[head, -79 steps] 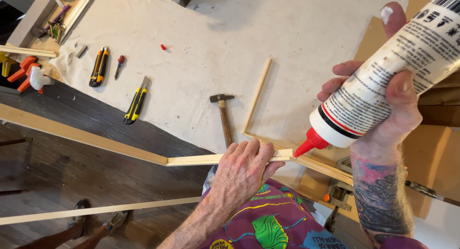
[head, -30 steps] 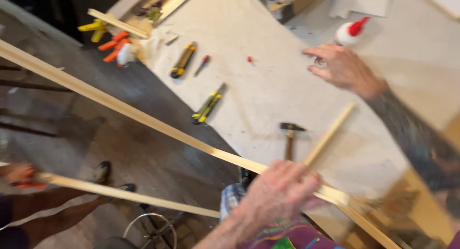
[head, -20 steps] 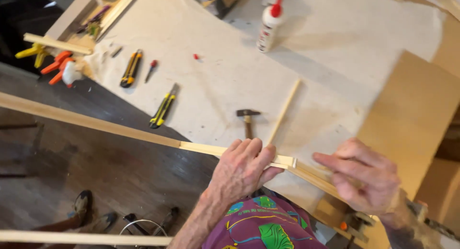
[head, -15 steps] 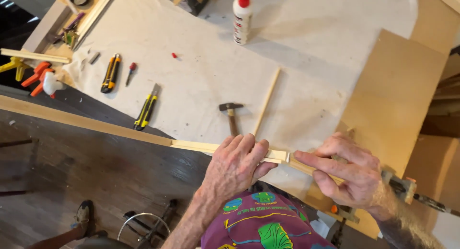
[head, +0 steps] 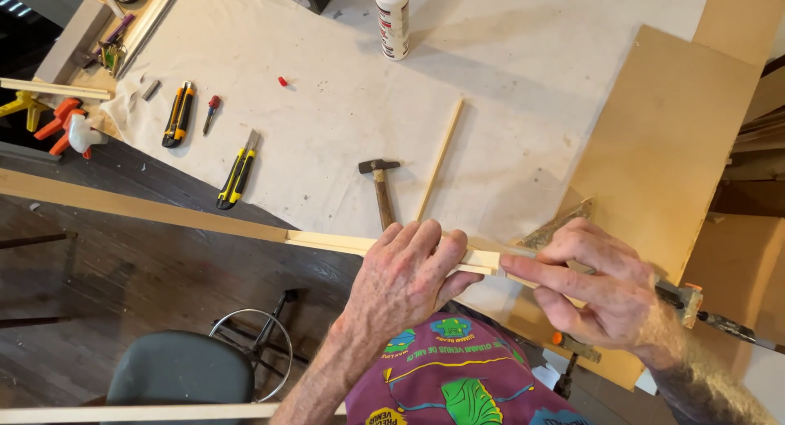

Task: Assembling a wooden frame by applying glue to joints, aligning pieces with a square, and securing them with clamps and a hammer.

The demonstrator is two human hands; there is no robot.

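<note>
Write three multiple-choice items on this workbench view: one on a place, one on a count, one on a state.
1. Where does the hammer lie?
A. on the floor
B. on the pale sheet just beyond the left hand
C. on the stool

2. How many yellow-and-black utility knives lie on the sheet?
A. two
B. five
C. none

3. What is the glue bottle doing?
A. lying on its side
B. held in the right hand
C. standing upright, untouched

Answers: 1 B, its head and handle rest on the sheet above the knuckles. 2 A, one lies by a small screwdriver, the second nearer the edge. 3 C, it stands at the far end while both hands press on the long wooden strip.
</note>
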